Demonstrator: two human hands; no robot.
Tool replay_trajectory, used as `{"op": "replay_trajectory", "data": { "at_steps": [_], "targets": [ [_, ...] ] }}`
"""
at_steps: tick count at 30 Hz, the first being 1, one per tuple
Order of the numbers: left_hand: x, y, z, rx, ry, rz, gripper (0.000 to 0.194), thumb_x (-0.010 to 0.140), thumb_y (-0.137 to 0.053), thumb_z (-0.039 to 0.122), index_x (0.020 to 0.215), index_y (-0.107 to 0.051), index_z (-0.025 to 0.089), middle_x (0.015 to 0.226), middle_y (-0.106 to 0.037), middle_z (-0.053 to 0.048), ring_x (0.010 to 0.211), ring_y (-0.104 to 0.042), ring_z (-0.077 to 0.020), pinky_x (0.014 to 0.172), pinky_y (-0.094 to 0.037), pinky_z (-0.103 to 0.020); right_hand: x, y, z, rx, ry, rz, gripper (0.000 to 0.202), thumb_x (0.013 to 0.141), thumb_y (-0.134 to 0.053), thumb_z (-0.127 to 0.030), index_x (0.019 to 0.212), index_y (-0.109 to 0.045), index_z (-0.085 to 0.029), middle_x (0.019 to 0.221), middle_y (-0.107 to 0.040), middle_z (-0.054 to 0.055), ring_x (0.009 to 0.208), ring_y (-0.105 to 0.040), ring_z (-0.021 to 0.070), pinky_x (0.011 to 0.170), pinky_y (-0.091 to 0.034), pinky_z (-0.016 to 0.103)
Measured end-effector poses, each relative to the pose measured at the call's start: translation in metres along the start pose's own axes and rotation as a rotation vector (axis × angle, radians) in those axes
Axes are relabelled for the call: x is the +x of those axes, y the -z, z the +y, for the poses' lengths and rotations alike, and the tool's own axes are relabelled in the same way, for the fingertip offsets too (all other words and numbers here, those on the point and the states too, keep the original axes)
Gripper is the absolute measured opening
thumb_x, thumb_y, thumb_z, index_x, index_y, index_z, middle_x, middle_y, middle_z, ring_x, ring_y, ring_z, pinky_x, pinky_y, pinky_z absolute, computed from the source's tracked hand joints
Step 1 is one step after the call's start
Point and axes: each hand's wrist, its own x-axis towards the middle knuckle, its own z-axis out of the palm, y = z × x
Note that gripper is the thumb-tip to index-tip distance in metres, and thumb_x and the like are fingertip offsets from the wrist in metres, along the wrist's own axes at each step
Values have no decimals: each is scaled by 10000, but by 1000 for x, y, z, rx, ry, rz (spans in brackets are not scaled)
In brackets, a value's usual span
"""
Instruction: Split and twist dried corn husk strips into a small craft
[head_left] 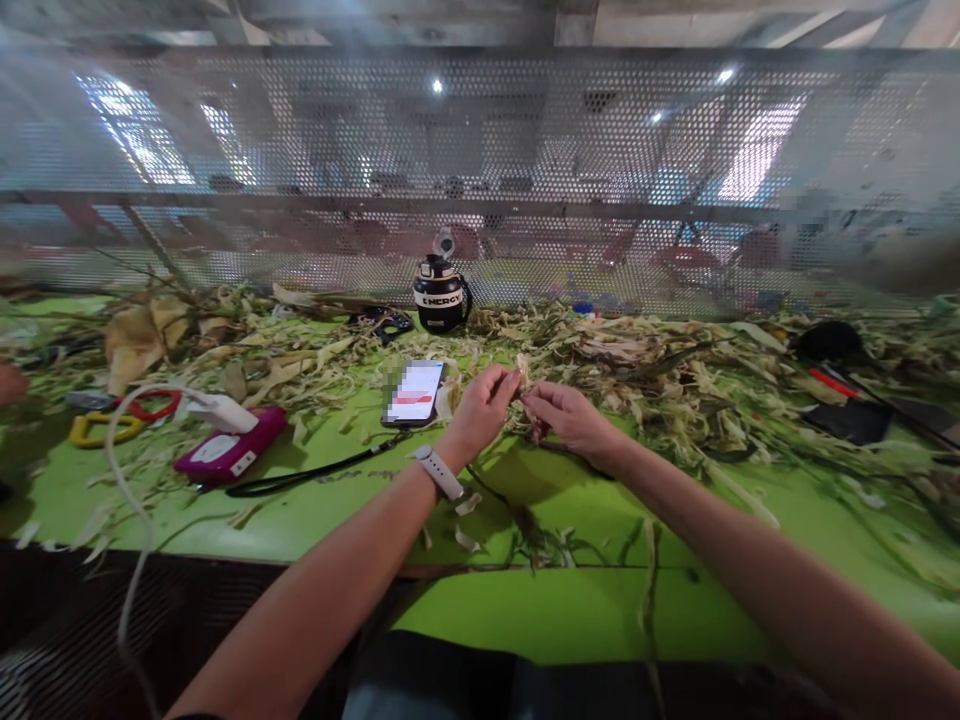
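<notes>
My left hand (482, 408) and my right hand (568, 414) meet over the middle of the green table (540, 500), fingertips pinched close together. Between them a pale, dry strip that looks like corn husk (523, 366) sticks up from the left fingertips. The right fingers close on its lower part, where reddish-brown bits hang below. Just left of my hands lies a phone (415, 392) with its screen lit, a curl of pale husk against its right edge. A heap of shredded husk (622, 350) spreads behind and to the right.
A black bottle (440, 298) stands behind the phone. To the left are a magenta power strip (231, 448) with a white plug and cable, scissors with red and yellow handles (109, 428), and a black strap (300, 474). A perforated metal screen (480, 150) closes off the back.
</notes>
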Motion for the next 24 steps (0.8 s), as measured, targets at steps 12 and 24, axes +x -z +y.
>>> {"op": "replay_trajectory", "data": {
  "at_steps": [12, 24],
  "targets": [
    [1, 3, -1, -420, 128, -139, 296, 805, -535, 420, 687, -412, 177, 636, -405, 46, 594, -407, -79, 575, -356, -212, -3, 6, 1, 93, -15, -54, 339, 773, -572, -471, 643, -463, -177, 539, -465, -62, 490, -473, 73, 516, -394, 217],
    [5, 6, -4, -486, 149, -37, 480, 653, -726, 292, 1025, -447, 173, 854, -607, -25, 840, -587, -147, 743, -454, -275, -2, 2, -2, 57, -7, -104, 306, 798, -542, -467, 712, -447, -189, 595, -455, -59, 527, -473, 81, 546, -396, 232]
  ]
}}
